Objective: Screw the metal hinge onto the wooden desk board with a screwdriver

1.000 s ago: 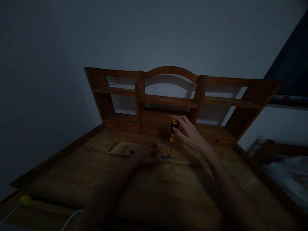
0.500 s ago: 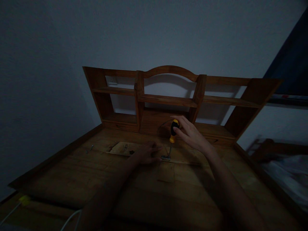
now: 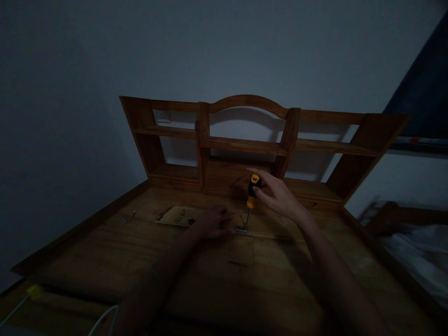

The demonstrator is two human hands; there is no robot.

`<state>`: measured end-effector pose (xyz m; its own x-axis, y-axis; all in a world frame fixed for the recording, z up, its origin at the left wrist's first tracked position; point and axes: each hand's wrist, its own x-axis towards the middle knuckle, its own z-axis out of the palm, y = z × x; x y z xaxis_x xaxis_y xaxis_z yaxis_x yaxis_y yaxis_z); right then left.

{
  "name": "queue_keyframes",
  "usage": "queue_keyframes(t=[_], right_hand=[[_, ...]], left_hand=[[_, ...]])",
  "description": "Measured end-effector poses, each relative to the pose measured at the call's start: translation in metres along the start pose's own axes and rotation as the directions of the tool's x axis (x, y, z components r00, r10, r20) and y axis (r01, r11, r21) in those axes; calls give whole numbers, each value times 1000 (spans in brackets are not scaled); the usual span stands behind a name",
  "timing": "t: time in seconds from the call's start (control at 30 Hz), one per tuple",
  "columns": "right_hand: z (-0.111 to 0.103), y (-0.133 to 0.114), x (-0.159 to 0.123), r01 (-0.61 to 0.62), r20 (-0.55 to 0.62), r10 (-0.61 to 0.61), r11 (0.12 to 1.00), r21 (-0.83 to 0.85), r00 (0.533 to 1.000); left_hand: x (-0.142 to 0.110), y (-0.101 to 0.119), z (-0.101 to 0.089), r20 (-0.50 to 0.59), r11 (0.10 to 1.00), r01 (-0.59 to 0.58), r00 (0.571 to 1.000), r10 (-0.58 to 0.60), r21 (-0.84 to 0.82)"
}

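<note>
My right hand (image 3: pixel 276 191) grips a screwdriver (image 3: pixel 253 191) with a black and yellow handle, its shaft pointing down. The tip meets a small metal fitting (image 3: pixel 241 229), which looks like a hinge or catch, on a narrow strip of wood (image 3: pixel 268 236). Just left of that fitting, my left hand (image 3: pixel 214 222) is curled over the wood, thumb on the near side and fingers beyond it; dim light hides the exact contact. To its left extends a pale wooden part (image 3: pixel 175 215) with a jagged end and a dark hole.
Behind the wooden desktop (image 3: pixel 115 252) stands a shelf unit (image 3: pixel 245 147) against the wall. Small metal screws (image 3: pixel 133 214) lie at the left. A flat square piece (image 3: pixel 241 250) is in front of the fitting. A white cable (image 3: pixel 101 319) and a yellow item (image 3: pixel 35 292) are at lower left.
The screwdriver handle has turned slightly in my right hand, with the fingers shifting a little. My left hand and the metal fitting stay in place.
</note>
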<state>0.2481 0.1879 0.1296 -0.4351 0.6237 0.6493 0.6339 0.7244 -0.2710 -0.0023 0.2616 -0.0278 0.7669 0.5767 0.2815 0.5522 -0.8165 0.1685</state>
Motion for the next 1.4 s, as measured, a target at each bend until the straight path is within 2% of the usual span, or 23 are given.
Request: queue_keyframes(t=[0.17, 0.27, 0.37, 0.47, 0.6, 0.83, 1.0, 1.1, 1.2, 1.27, 1.4], right_hand=[[3, 1, 0, -54, -43, 51, 997, -58, 998], [0, 0, -1, -75, 22, 76, 996, -45, 997], [-3, -1, -2, -54, 78, 52, 998, 24, 996], [-1, 0, -2, -36, 35, 35, 999, 24, 999], [5, 1, -1, -72, -38, 69, 993, -94, 997], [-3, -1, -1, -46, 54, 43, 998, 49, 998], [3, 1, 0, -78, -56, 74, 995, -56, 996], [1, 0, 0, -103, -25, 101, 992, -75, 995], [-3, -1, -1, -85, 31, 85, 996, -14, 996], [-4, -1, -1, -69, 33, 68, 998, 10, 997], [-2, -1, 0, -81, -10, 81, 995, -55, 997]], left_hand=[[0, -1, 0, -11, 1000, 2, 1000, -3, -8], [0, -1, 0, -8, 1000, -7, 1000, 7, -6], [0, -1, 0, -10, 1000, -9, 1000, 9, 6], [0, 0, -1, 2, 1000, 0, 1000, 0, 13], [1, 1, -2, 6, 1000, -3, 1000, 2, 30], [1, 1, -1, -8, 999, -21, 1000, 22, 32], [0, 0, 0, -14, 1000, 1, 1000, 0, 28], [1, 0, 0, -15, 1000, -14, 1000, 14, 14], [1, 0, -1, -24, 1000, -27, 999, 28, 5], [1, 0, -1, -21, 1000, -27, 999, 28, 11], [0, -2, 2, -9, 1000, 3, 1000, -2, 12]])
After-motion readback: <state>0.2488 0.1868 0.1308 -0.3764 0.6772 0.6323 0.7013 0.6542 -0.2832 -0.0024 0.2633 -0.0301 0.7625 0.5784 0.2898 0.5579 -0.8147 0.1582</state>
